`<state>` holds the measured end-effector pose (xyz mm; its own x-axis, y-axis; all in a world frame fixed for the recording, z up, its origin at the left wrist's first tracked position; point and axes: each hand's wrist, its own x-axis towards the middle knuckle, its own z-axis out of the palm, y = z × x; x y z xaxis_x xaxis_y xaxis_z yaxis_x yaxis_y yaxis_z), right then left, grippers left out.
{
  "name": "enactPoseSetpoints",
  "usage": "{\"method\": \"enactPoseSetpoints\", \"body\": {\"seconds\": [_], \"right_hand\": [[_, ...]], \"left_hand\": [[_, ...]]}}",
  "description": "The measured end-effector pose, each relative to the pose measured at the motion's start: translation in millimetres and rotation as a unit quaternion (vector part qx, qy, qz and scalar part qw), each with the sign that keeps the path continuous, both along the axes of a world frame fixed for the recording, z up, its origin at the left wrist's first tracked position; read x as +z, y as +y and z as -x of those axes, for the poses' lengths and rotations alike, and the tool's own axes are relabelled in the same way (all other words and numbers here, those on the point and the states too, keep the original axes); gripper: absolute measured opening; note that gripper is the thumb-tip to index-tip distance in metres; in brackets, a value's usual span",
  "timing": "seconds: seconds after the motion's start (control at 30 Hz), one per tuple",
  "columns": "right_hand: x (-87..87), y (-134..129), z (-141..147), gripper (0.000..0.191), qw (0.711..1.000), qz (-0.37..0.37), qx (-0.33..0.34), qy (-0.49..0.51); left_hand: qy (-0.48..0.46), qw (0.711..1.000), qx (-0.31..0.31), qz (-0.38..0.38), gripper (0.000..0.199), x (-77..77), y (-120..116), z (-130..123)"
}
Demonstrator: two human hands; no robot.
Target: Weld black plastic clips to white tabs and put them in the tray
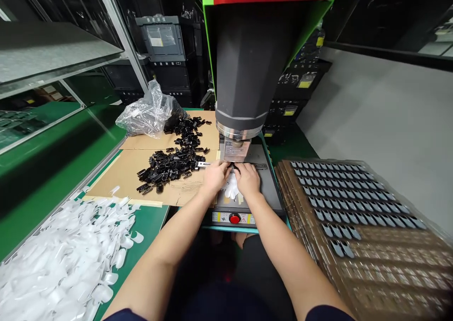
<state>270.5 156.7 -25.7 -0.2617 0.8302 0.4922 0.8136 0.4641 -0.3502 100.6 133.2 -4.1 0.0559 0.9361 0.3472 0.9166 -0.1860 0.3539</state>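
Both hands meet on the grey bed of a machine (272, 189), just below its black head (244, 66). My left hand (215, 175) has its fingers closed at a small dark part near the metal fixture (204, 164). From the other side my right hand (247, 177) pinches toward the same spot, its fingertips close to the left ones. What exactly the fingertips hold is too small to make out. Several white pieces (231, 189) lie on the bed between the hands. A clear labelled plate (235, 150) hangs right above the fingers.
Black clips (173, 165) are heaped on cardboard (116, 174) at the left, beside a clear plastic bag (148, 111). White pieces (67, 250) pile up at the lower left. Stacked brown trays (396, 264) with grey parts stand right. A red button (234, 218) is on the machine's front.
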Motion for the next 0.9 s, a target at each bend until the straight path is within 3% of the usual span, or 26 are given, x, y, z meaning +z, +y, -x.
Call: {"method": "enactPoseSetpoints", "body": {"seconds": [0.2, 0.37, 0.53, 0.7, 0.9], "right_hand": [[15.8, -5.3, 7.7, 0.034, 0.992, 0.054, -0.035, -0.113], [17.6, -15.8, -5.0, 0.05, 0.996, 0.06, -0.008, -0.063], [-9.2, -58.4, -70.2, 0.049, 0.998, 0.014, 0.007, 0.059], [-44.1, -112.1, -134.6, 0.054, 0.999, 0.032, -0.009, 0.017], [-57.0, -130.3, -151.0, 0.075, 0.992, 0.085, 0.0, -0.092]], "left_hand": [[0.05, 0.998, -0.021, 0.034, 0.033, 5.6, 0.0, -0.6], [0.002, 0.997, -0.054, 0.062, 0.049, 11.6, -7.1, 13.1], [-0.086, 0.992, -0.066, 0.064, 0.061, -5.8, -59.8, 62.0], [-0.023, 0.983, -0.093, 0.159, 0.087, -35.0, -121.5, 110.2], [0.022, 0.978, -0.085, 0.188, 0.098, -43.4, -132.5, 113.7]]}}
